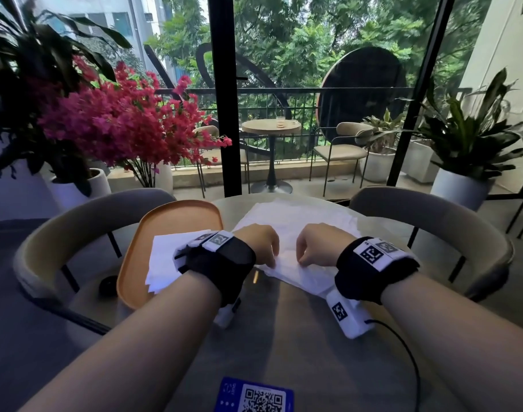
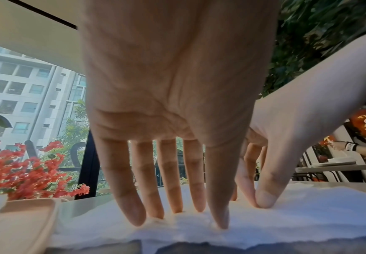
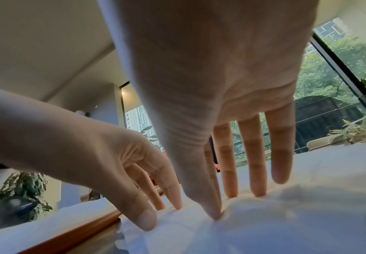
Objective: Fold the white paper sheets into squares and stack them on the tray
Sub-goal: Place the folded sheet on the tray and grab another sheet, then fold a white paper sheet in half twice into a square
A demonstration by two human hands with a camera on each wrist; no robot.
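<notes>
Setting: a round grey desk [image 1: 284, 337] is standing before a glazed wall looking onto a balcony; grey chairs [image 1: 432, 221] are flanking it, and a red flowering plant [image 1: 120, 120] is standing at the left.
Tray: an orange tray [image 1: 177, 221] is lying on the desk left of centre, just beside the loose paper.
Loose sheets: the white paper sheets [image 1: 299, 221] are lying spread and wrinkled at the desk's centre, reaching toward its far edge.
Folded stack: folded white squares [image 1: 162, 260] are resting on the near half of the tray, partly hidden by the left wrist.
Left hand: the left hand [image 1: 260, 242] is pressing down on the top sheet near its front edge with fingers extended and holding nothing; the thumb and fingertips [image 2: 221, 221] are touching the paper.
Right hand: the right hand [image 1: 315, 243] is pressing the same sheet just beside the left, fingers extended and tips [image 3: 215, 213] down, gripping nothing.
Step in hand: by appearance, the sheet is being flattened or creased, with some squares already stacked.
Next move: likely calling for the sheet's edges to be matched before the crease is pressed, then a transfer to the tray.
Card: a blue QR card [image 1: 254, 396] is lying at the near edge.
</notes>
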